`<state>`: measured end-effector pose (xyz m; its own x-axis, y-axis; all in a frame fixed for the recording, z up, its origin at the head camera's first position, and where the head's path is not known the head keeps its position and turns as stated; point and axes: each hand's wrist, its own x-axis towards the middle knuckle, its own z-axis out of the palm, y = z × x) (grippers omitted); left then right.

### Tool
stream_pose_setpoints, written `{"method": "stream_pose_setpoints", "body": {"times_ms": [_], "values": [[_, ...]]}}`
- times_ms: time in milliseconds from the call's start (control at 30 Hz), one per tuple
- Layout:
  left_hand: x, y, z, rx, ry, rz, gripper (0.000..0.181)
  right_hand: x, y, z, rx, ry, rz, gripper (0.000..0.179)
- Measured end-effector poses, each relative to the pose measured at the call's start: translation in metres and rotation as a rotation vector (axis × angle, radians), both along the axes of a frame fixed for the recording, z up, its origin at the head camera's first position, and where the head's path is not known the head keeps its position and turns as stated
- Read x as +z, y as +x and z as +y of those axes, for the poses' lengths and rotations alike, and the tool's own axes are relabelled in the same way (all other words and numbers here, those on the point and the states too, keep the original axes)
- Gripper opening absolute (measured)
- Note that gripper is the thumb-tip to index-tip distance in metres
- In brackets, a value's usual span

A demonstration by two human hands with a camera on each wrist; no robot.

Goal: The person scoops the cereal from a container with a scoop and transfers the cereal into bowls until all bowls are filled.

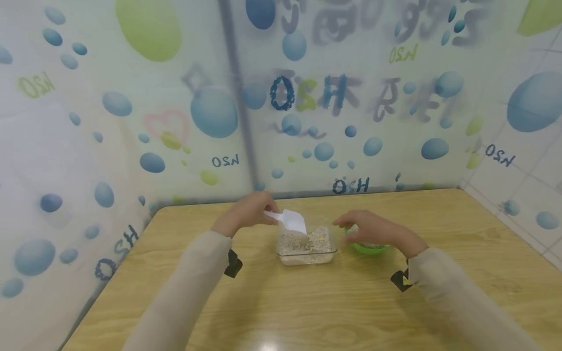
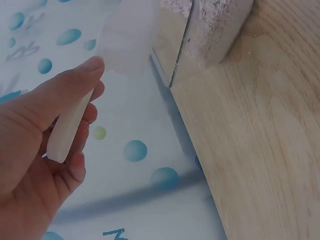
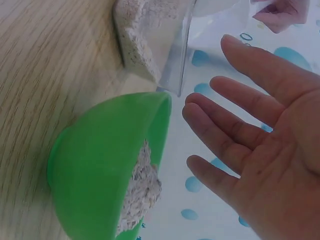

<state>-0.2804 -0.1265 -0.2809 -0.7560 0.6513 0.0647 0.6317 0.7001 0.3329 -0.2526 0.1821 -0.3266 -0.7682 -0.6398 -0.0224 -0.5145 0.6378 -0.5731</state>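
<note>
A white plastic scoop [image 1: 294, 222] is gripped by its handle in my left hand [image 1: 251, 210], thumb along the handle in the left wrist view. The scoop's blade is over a clear rectangular container [image 1: 306, 260] holding pale, oat-like flakes [image 1: 322, 238]. To the right of the container stands a green bowl [image 1: 371, 250], also with pale flakes [image 3: 142, 192] in it. My right hand [image 1: 373, 228] hovers above the bowl, its fingers spread and holding nothing. Part of the bowl is hidden behind that hand in the head view.
Both containers stand on a light wooden table [image 1: 281, 302]. A patterned curtain [image 1: 303, 161] with blue and green ovals hangs behind the table's far edge, and similar sheeting lines the left and right sides. A dark wrist device [image 1: 233, 264] sits at each cuff.
</note>
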Motion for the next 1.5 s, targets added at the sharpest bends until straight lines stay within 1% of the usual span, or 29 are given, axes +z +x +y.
{"method": "stream_pose_setpoints", "body": {"times_ms": [133,233,300,367,567,700,767,967,1167,1267,1400,1500], "values": [[0.003,-0.002,-0.003,-0.007,-0.019,-0.029,0.010,-0.001,-0.001,-0.006,0.013,0.020,0.006,0.046],[0.007,-0.003,-0.003,-0.018,-0.034,-0.027,0.011,-0.001,-0.001,-0.010,0.010,0.041,0.006,0.045],[0.011,-0.003,-0.001,-0.019,-0.053,-0.016,0.012,-0.001,-0.002,-0.012,0.012,0.052,0.004,0.044],[0.015,-0.004,0.000,-0.034,-0.083,0.006,0.012,-0.001,-0.003,-0.014,0.019,0.048,-0.001,0.044],[0.029,-0.001,0.008,-0.066,-0.209,0.087,0.012,0.001,-0.006,-0.017,0.013,0.042,-0.024,0.044],[0.036,0.002,0.016,-0.034,-0.290,0.112,0.013,0.002,-0.006,-0.019,0.004,0.039,-0.035,0.044],[0.038,0.003,0.021,-0.008,-0.330,0.106,0.014,0.001,-0.007,-0.020,-0.004,0.042,-0.042,0.044],[0.040,0.001,0.034,0.080,-0.430,0.060,0.017,-0.002,-0.010,-0.021,-0.021,0.066,-0.054,0.044],[0.041,0.002,0.048,0.142,-0.512,-0.006,0.015,-0.005,-0.011,-0.023,-0.028,0.054,-0.052,0.046],[0.040,0.003,0.052,0.166,-0.541,-0.028,0.012,-0.006,-0.012,-0.024,-0.023,0.048,-0.050,0.046],[0.038,0.004,0.054,0.192,-0.540,-0.059,0.010,-0.007,-0.012,-0.025,-0.014,0.039,-0.050,0.046],[0.032,0.001,0.055,0.190,-0.545,-0.073,0.008,-0.007,-0.013,-0.024,-0.012,0.039,-0.057,0.046]]}}
